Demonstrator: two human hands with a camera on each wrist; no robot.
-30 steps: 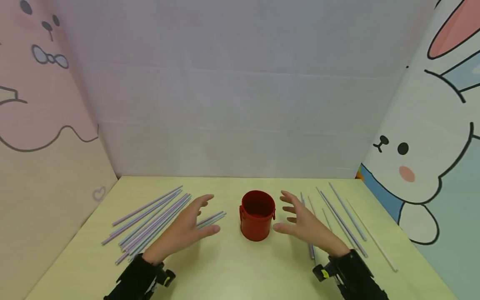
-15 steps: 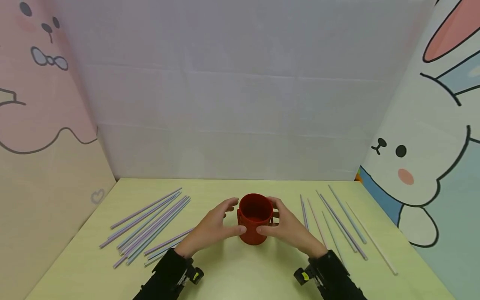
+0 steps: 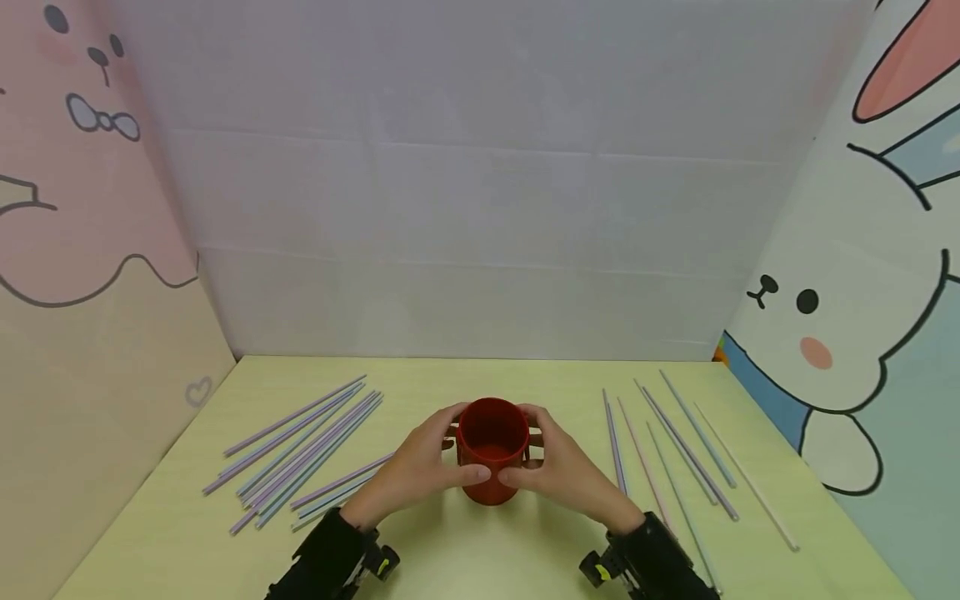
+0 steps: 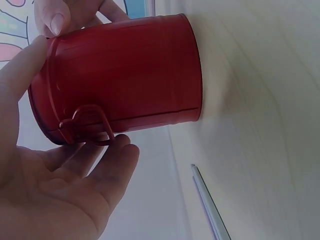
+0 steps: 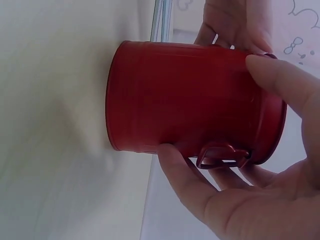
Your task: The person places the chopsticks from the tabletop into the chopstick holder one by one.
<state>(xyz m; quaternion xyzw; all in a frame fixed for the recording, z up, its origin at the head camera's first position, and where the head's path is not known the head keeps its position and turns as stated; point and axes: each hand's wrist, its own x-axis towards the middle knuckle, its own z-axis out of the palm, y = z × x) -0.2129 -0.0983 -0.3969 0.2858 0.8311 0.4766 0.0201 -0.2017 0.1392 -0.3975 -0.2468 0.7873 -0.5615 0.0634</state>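
A small red metal pail [image 3: 492, 446] with wire loops on its sides stands upright between my two hands in the head view. My left hand [image 3: 422, 457] grips it from the left, thumb near the front of the rim. Opposite, my right hand [image 3: 567, 467] grips the right side, with its thumb on the front as well. The left wrist view shows the pail [image 4: 125, 75] from the side, fingers right at its wire loop. In the right wrist view, fingers curl beneath the other loop of the pail [image 5: 185, 95]. Its inside looks dark, with nothing visible in it.
Thin pastel sticks [image 3: 318, 454] lie in a loose group on the left of the pale yellow table [image 3: 480, 567]. Several more sticks [image 3: 688, 450] are spread out on the right. A white back panel [image 3: 480, 250] and printed side panels surround the table.
Both hands have come in from the sides and taken hold of the pail. It has shifted slightly left and toward me over the last half second.
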